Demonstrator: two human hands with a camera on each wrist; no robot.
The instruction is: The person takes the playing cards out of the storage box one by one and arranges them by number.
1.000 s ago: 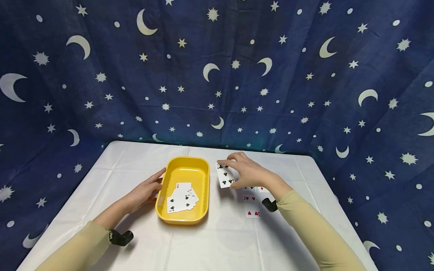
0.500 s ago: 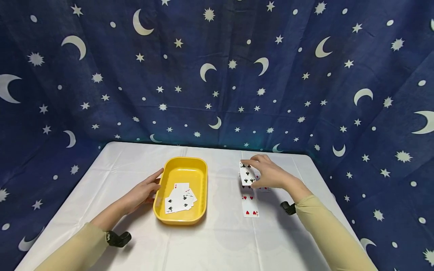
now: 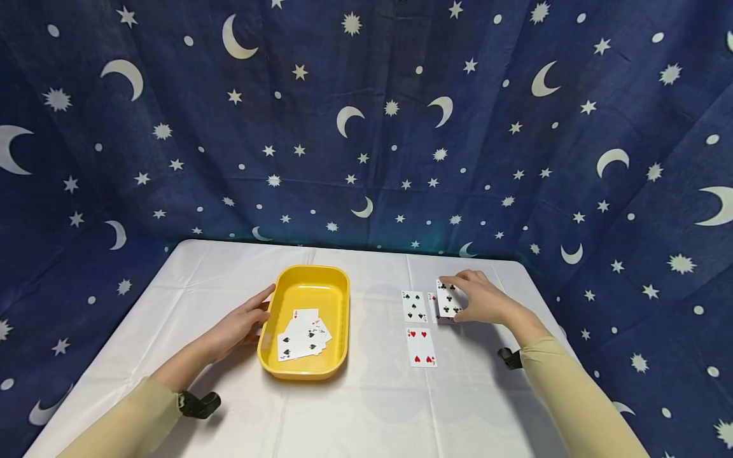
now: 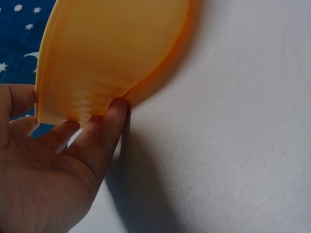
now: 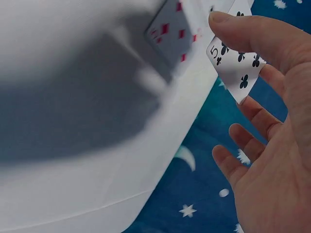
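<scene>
Two bare hands work over a surface covered in white cloth [image 3: 355,407], finely woven and lightly creased. The left hand [image 3: 243,324] has its fingers loosely extended, their tips resting against the outer wall of a yellow tray [image 3: 312,289]; it does not wrap around it. The tray is smooth and glossy, a deep rounded rectangle with a raised rim. Inside, toward the near end, lies an overlapping fan of flat white playing cards [image 3: 303,336], the top one printed with black spades, red marks peeping from behind.

The right hand [image 3: 483,299] pinches a five of clubs [image 3: 448,300] between thumb and fingertips, the remaining fingers spread apart and slightly bent. This thin, stiff card is raised and tilted above the surface, to the right of the tray, hiding most of a card of red diamonds [image 5: 175,39] lying beneath it. Just left of that lies a five of spades [image 3: 414,306], with a four of hearts [image 3: 421,348] nearer the person.

Beige sleeves [image 3: 126,416] cover the forearms. Behind hangs soft, rippled navy fabric [image 3: 321,121] patterned with pale crescents and stars.
</scene>
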